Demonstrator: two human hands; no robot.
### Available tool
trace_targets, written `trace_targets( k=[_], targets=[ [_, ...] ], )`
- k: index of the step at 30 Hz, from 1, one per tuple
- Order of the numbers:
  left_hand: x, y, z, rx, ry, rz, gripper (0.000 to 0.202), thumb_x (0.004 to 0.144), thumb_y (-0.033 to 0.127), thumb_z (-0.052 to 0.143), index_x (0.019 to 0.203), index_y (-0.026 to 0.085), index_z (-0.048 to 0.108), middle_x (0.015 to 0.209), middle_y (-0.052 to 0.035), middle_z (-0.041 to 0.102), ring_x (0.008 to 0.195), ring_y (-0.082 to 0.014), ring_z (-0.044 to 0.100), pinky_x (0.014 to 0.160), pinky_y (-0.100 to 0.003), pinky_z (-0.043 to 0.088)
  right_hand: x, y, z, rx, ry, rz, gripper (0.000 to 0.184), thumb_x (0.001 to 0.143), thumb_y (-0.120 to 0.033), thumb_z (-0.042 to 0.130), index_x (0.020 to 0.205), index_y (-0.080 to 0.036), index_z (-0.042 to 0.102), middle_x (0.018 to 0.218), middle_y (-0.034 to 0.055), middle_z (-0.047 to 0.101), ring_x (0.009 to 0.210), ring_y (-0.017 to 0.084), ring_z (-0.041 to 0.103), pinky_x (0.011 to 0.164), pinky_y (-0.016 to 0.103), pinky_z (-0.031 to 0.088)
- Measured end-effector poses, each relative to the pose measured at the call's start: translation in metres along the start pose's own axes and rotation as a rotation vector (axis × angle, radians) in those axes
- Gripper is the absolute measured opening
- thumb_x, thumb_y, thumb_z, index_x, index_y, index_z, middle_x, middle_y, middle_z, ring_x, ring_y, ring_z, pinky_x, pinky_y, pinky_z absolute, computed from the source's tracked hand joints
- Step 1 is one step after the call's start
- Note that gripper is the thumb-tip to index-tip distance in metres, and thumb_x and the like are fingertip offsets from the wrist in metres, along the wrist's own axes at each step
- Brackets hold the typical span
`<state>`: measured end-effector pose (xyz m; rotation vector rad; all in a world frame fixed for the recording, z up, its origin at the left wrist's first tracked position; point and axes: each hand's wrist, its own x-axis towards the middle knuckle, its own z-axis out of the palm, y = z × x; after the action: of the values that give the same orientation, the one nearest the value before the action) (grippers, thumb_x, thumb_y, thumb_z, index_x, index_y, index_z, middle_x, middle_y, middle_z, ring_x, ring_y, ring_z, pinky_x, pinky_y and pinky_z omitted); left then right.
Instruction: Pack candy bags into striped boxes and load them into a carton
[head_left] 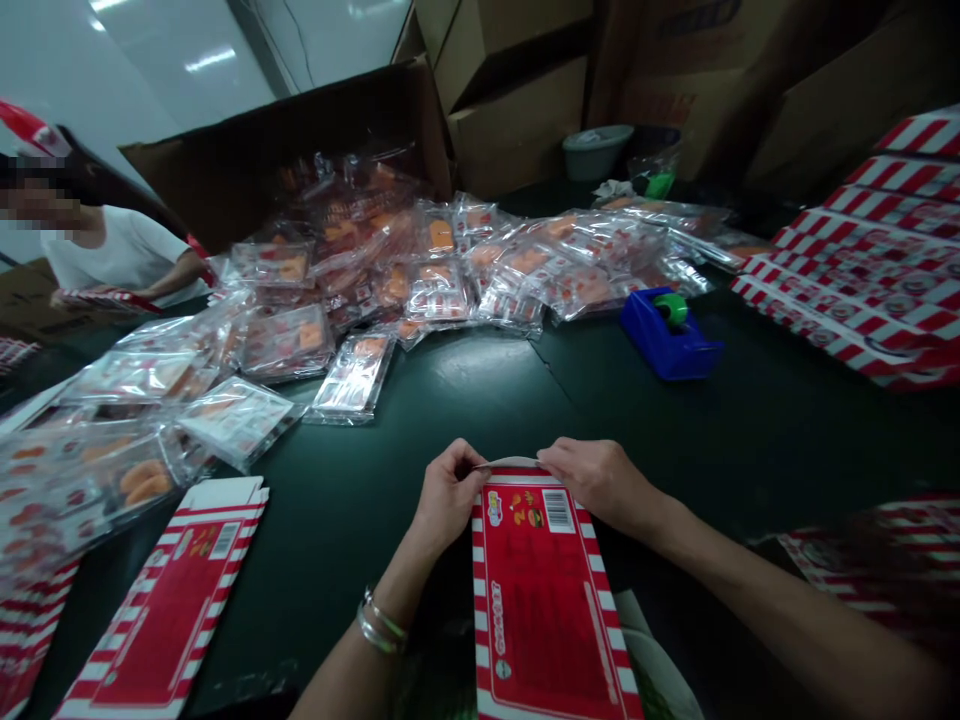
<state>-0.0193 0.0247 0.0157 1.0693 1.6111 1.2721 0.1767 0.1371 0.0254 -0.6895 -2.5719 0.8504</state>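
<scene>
A flat red-and-white striped printed carton [544, 600] lies in front of me with a barcode near its far end. My left hand [450, 495] and my right hand [592, 478] both pinch its far edge, which curls up slightly between them. Thin metal bangles [382, 622] circle my left wrist. Another flat striped carton [169, 610] lies to the left of my left arm, apart from it. A heap of clear plastic packs with orange contents [439, 290] spreads across the far side of the table.
The dark green table [420, 400] carries a blue tape dispenser [667, 335] with a green roll and a stack of striped cartons [855, 260] at right. A person [112, 250] in a white top holds a striped carton at far left. Large cardboard boxes [262, 160] stand behind.
</scene>
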Motion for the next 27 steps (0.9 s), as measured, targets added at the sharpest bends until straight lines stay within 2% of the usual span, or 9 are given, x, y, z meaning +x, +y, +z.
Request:
trace_targets(
  k=[2,4,7,10,12,15,17,22,27],
  targets=[
    [-0.004,0.001,-0.003,0.024,-0.015,0.026,0.012,0.077,0.027,0.060,0.071,0.018,0.054,0.070,0.0025,0.058,0.066,-0.0114,0.052,0.063,-0.022,0.042,-0.010,0.001,0.004,-0.040,-0.001,-0.037,0.028,0.085,-0.039,0.056,0.089,-0.014,0.069,0.087,0.0147,0.071,0.076,0.023,0.065,0.071,0.034,0.049],
    [-0.009,0.004,-0.006,0.058,-0.043,0.046,0.011,0.078,0.028,0.061,0.075,0.018,0.057,0.078,0.0004,0.062,0.072,-0.0128,0.054,0.068,-0.023,0.043,-0.022,0.000,0.007,-0.052,-0.003,-0.076,0.029,0.089,-0.034,0.051,0.102,-0.015,0.069,0.101,0.0163,0.071,0.090,0.026,0.066,0.079,0.036,0.051],
    [-0.010,0.009,-0.007,0.107,-0.081,0.027,0.018,0.080,0.033,0.063,0.076,0.017,0.059,0.075,0.0005,0.061,0.068,-0.0128,0.053,0.062,-0.023,0.042,-0.036,-0.006,0.007,-0.001,0.044,-0.102,0.032,0.093,-0.030,0.046,0.114,-0.019,0.066,0.116,0.0142,0.068,0.105,0.025,0.063,0.091,0.039,0.051],
    [-0.004,0.017,-0.004,0.149,-0.103,-0.013,0.017,0.079,0.033,0.064,0.076,0.017,0.061,0.064,0.0040,0.053,0.060,-0.0105,0.047,0.056,-0.021,0.037,-0.034,-0.013,0.000,0.166,0.068,0.003,0.028,0.092,-0.034,0.047,0.100,-0.020,0.071,0.108,0.0111,0.070,0.099,0.024,0.065,0.088,0.039,0.052],
    [0.002,0.023,-0.002,0.173,-0.182,-0.038,0.014,0.076,0.029,0.066,0.084,0.017,0.066,0.066,0.0040,0.055,0.060,-0.0103,0.048,0.055,-0.021,0.038,-0.025,-0.016,-0.008,0.325,-0.013,0.162,0.026,0.089,-0.037,0.051,0.086,-0.019,0.070,0.096,0.0082,0.072,0.086,0.022,0.067,0.077,0.034,0.053],
    [0.011,0.034,-0.003,0.198,-0.340,-0.073,0.017,0.077,0.028,0.064,0.087,0.016,0.071,0.074,-0.0011,0.065,0.063,-0.0129,0.056,0.058,-0.023,0.043,-0.008,-0.017,-0.021,0.478,-0.148,0.358,0.025,0.078,-0.040,0.064,0.090,-0.018,0.069,0.087,0.0049,0.071,0.077,0.020,0.065,0.066,0.029,0.050],
    [0.015,0.040,-0.004,0.221,-0.388,-0.090,0.020,0.080,0.031,0.059,0.080,0.015,0.072,0.074,-0.0034,0.068,0.063,-0.0140,0.058,0.058,-0.024,0.044,0.000,-0.017,-0.028,0.516,-0.221,0.391,0.029,0.074,-0.040,0.065,0.092,-0.017,0.071,0.087,0.0048,0.072,0.078,0.020,0.064,0.067,0.029,0.048],
    [0.020,0.052,0.003,0.311,-0.367,-0.060,0.022,0.081,0.032,0.057,0.074,0.016,0.071,0.070,-0.0026,0.067,0.061,-0.0142,0.056,0.054,-0.022,0.041,0.007,-0.015,-0.037,0.620,-0.318,0.470,0.026,0.069,-0.040,0.062,0.077,-0.017,0.071,0.074,0.0039,0.072,0.067,0.018,0.064,0.061,0.028,0.048],
    [0.012,0.055,0.009,0.365,-0.301,0.017,0.016,0.080,0.026,0.058,0.072,0.018,0.069,0.077,-0.0033,0.066,0.071,-0.0161,0.057,0.061,-0.024,0.042,0.011,-0.012,-0.036,0.640,-0.334,0.523,0.014,0.060,-0.030,0.063,0.067,-0.018,0.065,0.065,0.0016,0.069,0.060,0.017,0.062,0.055,0.026,0.047]
  ],
)
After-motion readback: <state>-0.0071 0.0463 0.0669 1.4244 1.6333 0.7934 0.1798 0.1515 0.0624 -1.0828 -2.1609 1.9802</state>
